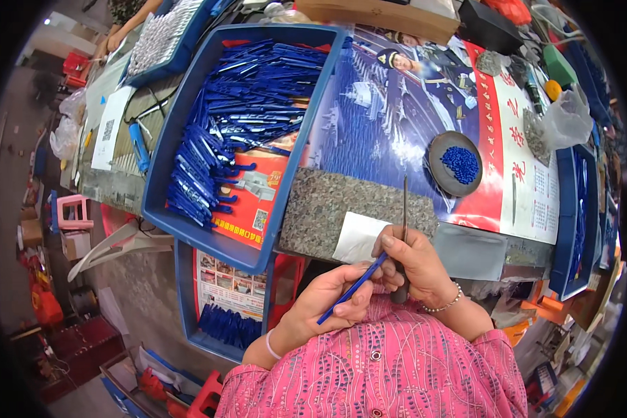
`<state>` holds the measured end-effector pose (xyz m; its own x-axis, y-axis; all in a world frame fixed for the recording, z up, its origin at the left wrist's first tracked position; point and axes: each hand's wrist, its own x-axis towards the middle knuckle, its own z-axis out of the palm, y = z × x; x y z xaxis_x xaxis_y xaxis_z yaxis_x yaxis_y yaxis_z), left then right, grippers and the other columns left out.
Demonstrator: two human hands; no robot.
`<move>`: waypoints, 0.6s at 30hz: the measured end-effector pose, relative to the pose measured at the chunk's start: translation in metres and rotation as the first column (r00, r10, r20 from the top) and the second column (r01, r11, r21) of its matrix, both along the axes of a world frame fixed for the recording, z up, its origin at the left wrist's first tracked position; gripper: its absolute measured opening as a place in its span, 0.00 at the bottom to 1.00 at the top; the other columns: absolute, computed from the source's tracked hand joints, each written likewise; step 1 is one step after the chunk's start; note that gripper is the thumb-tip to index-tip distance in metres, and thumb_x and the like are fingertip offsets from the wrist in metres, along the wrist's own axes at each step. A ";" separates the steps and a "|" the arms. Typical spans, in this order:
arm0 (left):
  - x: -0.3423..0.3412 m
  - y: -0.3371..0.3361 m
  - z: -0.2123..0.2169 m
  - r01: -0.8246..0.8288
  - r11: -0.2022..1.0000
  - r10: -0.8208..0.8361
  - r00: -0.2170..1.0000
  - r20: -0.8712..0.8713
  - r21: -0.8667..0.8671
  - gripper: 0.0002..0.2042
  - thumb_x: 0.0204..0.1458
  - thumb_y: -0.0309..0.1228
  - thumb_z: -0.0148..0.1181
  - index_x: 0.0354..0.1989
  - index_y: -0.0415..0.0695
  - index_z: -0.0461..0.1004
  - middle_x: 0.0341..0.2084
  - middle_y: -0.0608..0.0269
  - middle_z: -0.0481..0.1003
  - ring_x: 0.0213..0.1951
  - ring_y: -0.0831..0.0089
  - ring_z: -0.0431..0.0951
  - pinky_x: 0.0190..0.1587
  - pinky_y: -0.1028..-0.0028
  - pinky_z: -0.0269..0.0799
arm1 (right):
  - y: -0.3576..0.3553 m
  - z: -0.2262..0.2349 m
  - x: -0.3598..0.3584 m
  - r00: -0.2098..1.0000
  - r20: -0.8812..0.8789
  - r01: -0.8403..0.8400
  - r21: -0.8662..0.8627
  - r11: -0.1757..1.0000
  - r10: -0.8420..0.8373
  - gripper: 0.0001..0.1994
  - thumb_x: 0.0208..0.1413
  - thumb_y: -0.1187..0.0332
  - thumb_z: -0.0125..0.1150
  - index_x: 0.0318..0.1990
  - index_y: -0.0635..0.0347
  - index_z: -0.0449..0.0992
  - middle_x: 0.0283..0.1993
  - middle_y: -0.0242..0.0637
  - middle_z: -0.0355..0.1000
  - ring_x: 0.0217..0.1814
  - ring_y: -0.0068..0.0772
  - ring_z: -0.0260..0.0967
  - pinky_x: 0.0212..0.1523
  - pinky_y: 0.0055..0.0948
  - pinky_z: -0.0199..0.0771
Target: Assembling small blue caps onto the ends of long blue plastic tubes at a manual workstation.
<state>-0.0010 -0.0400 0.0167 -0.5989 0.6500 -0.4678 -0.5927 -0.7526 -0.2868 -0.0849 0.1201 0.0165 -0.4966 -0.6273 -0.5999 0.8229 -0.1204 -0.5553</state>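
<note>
My left hand (327,301) grips a thin blue plastic strip (353,288) close to my chest, slanting up to the right. My right hand (414,265) touches the strip's upper end and holds a slim dark tool (405,209) with its metal tip pointing up. Both hands meet just below a white paper sheet (359,237) on the speckled bench edge (327,202). A dark round dish (455,164) holding small blue pieces sits on the bench beyond my right hand.
A large blue tray (188,216) piled with blue strips lies at the left. A lower blue tray (188,306) holds more strips. Another blue tray (571,216) stands at the right. A printed poster covers the bench. Another person's arm (129,28) shows far left.
</note>
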 end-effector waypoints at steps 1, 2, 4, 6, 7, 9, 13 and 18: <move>-0.003 0.001 0.001 0.011 1.000 -0.011 1.000 0.002 -0.002 0.11 0.59 0.33 0.39 0.37 0.41 0.68 0.14 0.63 0.69 0.09 0.79 0.61 0.10 0.83 0.53 | 0.001 0.000 -0.003 1.000 0.007 0.010 -0.009 1.000 -0.009 0.14 0.56 0.59 0.55 0.31 0.62 0.68 0.17 0.35 0.66 0.10 0.17 0.54 0.11 0.17 0.55; -0.007 0.002 0.002 0.010 1.000 -0.010 1.000 -0.008 -0.004 0.11 0.60 0.32 0.38 0.37 0.41 0.68 0.14 0.62 0.69 0.09 0.79 0.61 0.09 0.83 0.52 | 0.002 0.000 -0.005 1.000 0.013 0.019 -0.016 1.000 -0.019 0.14 0.56 0.59 0.56 0.31 0.62 0.68 0.17 0.35 0.66 0.10 0.17 0.54 0.11 0.18 0.55; -0.012 0.004 0.002 0.021 1.000 -0.021 1.000 -0.019 -0.007 0.11 0.60 0.32 0.38 0.37 0.40 0.67 0.14 0.62 0.69 0.08 0.79 0.61 0.09 0.83 0.52 | 0.006 0.000 -0.011 0.999 0.011 0.032 -0.042 0.999 -0.032 0.14 0.56 0.59 0.56 0.31 0.62 0.68 0.17 0.35 0.66 0.10 0.17 0.54 0.11 0.18 0.55; -0.016 0.005 -0.002 0.027 0.993 -0.014 0.995 -0.103 0.119 0.10 0.60 0.32 0.37 0.38 0.40 0.66 0.14 0.61 0.68 0.08 0.79 0.60 0.09 0.82 0.52 | 0.009 -0.001 -0.016 0.999 0.009 0.042 -0.072 0.997 -0.041 0.14 0.56 0.59 0.56 0.31 0.62 0.68 0.17 0.35 0.66 0.10 0.17 0.54 0.11 0.18 0.55; -0.020 0.006 0.001 0.036 0.993 -0.024 0.994 -0.103 0.115 0.10 0.60 0.32 0.37 0.38 0.40 0.66 0.14 0.61 0.68 0.08 0.79 0.60 0.09 0.82 0.52 | 0.011 -0.001 -0.017 0.999 -0.005 0.047 -0.098 0.994 -0.048 0.14 0.56 0.59 0.56 0.31 0.62 0.68 0.17 0.36 0.66 0.10 0.18 0.54 0.11 0.19 0.56; -0.031 0.011 0.015 0.035 0.994 -0.038 0.999 -0.033 -0.106 0.10 0.60 0.31 0.37 0.38 0.40 0.65 0.14 0.61 0.67 0.07 0.79 0.59 0.08 0.82 0.52 | 0.014 -0.002 -0.022 0.998 -0.016 0.065 -0.123 0.990 -0.068 0.14 0.56 0.59 0.56 0.31 0.62 0.68 0.17 0.36 0.66 0.10 0.18 0.54 0.11 0.19 0.56; -0.042 0.015 0.018 0.050 0.982 -0.067 0.994 -0.088 -0.180 0.09 0.60 0.30 0.36 0.40 0.40 0.64 0.13 0.61 0.67 0.07 0.79 0.59 0.08 0.82 0.51 | 0.018 0.001 -0.030 0.997 0.006 0.081 -0.134 0.988 -0.080 0.14 0.56 0.59 0.56 0.31 0.63 0.68 0.16 0.37 0.66 0.10 0.18 0.54 0.12 0.20 0.57; -0.047 0.017 0.015 0.036 0.994 -0.043 0.997 -0.068 -0.101 0.10 0.61 0.31 0.35 0.41 0.40 0.64 0.15 0.63 0.65 0.07 0.81 0.59 0.07 0.82 0.50 | 0.022 -0.001 -0.036 0.996 -0.022 0.079 -0.125 0.989 -0.082 0.14 0.56 0.59 0.55 0.31 0.64 0.68 0.17 0.38 0.66 0.10 0.18 0.54 0.12 0.20 0.58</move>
<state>-0.0481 -0.0230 0.0316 -0.6070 0.6261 -0.4895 -0.6386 -0.7509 -0.1686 -0.1213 0.1418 0.0158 -0.5636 -0.6534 -0.5054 0.7924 -0.2550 -0.5541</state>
